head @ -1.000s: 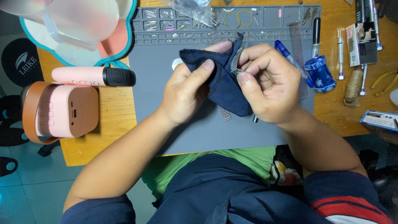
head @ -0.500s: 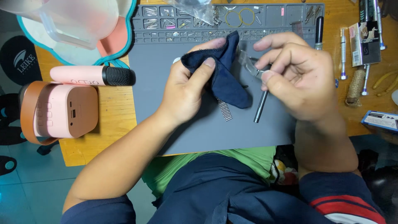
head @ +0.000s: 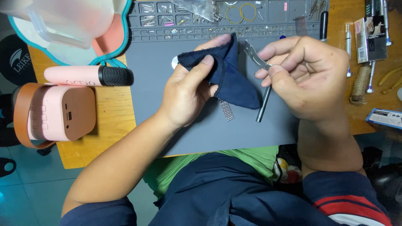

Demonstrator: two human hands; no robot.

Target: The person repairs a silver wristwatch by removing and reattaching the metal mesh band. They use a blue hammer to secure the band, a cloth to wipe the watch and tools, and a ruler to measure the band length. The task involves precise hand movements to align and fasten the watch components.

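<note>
Left hand (head: 188,94) clamped on dark blue cloth (head: 228,77); right hand (head: 303,77) fingertips pinching metal clasp (head: 255,54); mesh band (head: 226,109) hanging below cloth.

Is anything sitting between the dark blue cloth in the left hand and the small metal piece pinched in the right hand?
Nothing visible does. The dark blue cloth in the left hand and the small metal piece pinched by the right hand are side by side above the grey mat, with only open air between them.

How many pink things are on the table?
2: a pink microphone lying at the left, and a pink speaker box just below it. More may hide under the plastic tub.
</note>
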